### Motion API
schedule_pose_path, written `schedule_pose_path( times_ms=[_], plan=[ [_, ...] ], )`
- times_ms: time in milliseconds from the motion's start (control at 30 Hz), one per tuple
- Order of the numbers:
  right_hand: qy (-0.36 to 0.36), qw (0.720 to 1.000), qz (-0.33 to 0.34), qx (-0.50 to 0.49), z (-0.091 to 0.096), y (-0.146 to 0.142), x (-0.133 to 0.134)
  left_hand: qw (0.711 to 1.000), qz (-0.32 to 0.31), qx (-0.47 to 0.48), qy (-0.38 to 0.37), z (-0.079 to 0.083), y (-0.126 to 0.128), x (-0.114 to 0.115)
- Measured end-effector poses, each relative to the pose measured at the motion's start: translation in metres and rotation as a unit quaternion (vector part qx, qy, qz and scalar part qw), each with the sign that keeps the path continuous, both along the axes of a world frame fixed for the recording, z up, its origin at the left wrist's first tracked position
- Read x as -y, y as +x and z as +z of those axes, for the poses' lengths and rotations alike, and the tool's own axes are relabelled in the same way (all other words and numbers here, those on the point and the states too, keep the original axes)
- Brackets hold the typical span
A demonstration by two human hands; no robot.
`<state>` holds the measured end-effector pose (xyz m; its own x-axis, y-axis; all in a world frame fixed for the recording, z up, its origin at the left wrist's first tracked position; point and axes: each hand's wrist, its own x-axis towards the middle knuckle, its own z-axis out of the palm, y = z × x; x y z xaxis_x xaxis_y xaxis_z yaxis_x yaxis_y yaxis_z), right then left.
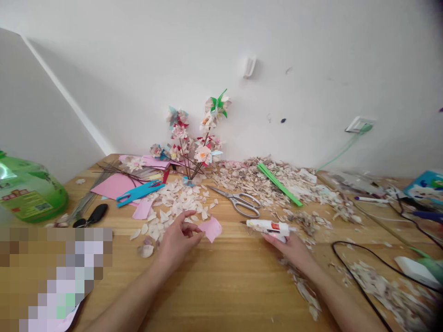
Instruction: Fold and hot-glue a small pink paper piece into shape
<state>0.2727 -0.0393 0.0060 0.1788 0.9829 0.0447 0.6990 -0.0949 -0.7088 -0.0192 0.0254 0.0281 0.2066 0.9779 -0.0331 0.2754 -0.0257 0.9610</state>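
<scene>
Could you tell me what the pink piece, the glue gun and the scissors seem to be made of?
Pink piece, in the left hand: likely thin matte paper, flat with cut edges. Glue gun, in the right hand: seemingly white plastic, smooth. Scissors: apparently metal, with a silvery sheen on blades and handles.

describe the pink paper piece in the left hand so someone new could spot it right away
Start at the paper flower bouquet against the wall and come straight toward the camera, past the scissors, to bare wooden table. There the left hand pinches a small pink paper piece by its edge. Unlike the pale petal scraps around it, it is solid pink and held.
</scene>
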Motion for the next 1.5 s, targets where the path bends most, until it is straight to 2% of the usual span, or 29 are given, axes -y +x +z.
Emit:
schedule_pose_path(
  times_ms=[67,133,233,333,400,433,467,533,600,767,1033,1233,1367,1500],
  plan=[
    [-0.007,1.0,0.009,0.003,-0.002,0.003,-0.001,0.999,-0.011,0.03,-0.022,0.002,0.0,-0.001],
    [0.018,1.0,0.002,-0.001,-0.001,0.005,0.001,0.997,-0.034,0.054,-0.053,0.004,0.0,-0.002],
    [0.156,0.986,-0.051,0.006,0.015,0.005,0.011,0.988,-0.069,0.086,-0.106,0.006,0.0,-0.001],
    [0.322,0.942,-0.084,0.039,0.044,-0.007,0.025,0.978,-0.099,0.111,-0.145,0.004,-0.001,-0.002],
    [0.39,0.917,-0.071,0.034,0.062,-0.025,0.033,0.972,-0.116,0.123,-0.161,0.001,-0.001,-0.002],
    [0.373,0.927,-0.046,0.016,0.067,-0.035,0.035,0.97,-0.124,0.127,-0.168,0.0,0.0,-0.002],
    [0.317,0.948,-0.005,-0.011,0.071,-0.047,0.035,0.968,-0.13,0.129,-0.172,-0.001,0.0,-0.002],
    [0.152,0.983,0.084,-0.062,0.071,-0.068,0.028,0.966,-0.14,0.13,-0.176,-0.001,0.0,-0.002],
    [0.046,0.987,0.131,-0.085,0.066,-0.084,0.016,0.963,-0.154,0.132,-0.179,-0.001,0.001,0.0],
    [-0.06,0.965,0.193,-0.167,0.058,-0.098,-0.011,0.959,-0.183,0.115,-0.183,-0.004,0.0,0.003],
    [-0.085,0.941,0.162,-0.286,0.048,-0.099,-0.019,0.956,-0.206,0.109,-0.176,-0.005,-0.002,0.003],
    [-0.038,0.929,0.086,-0.358,0.034,-0.101,-0.027,0.94,-0.227,0.203,-0.151,-0.003,-0.005,0.003],
    [-0.039,0.92,0.045,-0.387,0.031,-0.108,-0.027,0.956,-0.175,0.212,-0.103,-0.007,0.005,0.007],
    [-0.045,0.918,0.047,-0.391,0.03,-0.114,-0.025,0.962,-0.112,0.22,-0.119,-0.009,0.013,0.01]
  ],
)
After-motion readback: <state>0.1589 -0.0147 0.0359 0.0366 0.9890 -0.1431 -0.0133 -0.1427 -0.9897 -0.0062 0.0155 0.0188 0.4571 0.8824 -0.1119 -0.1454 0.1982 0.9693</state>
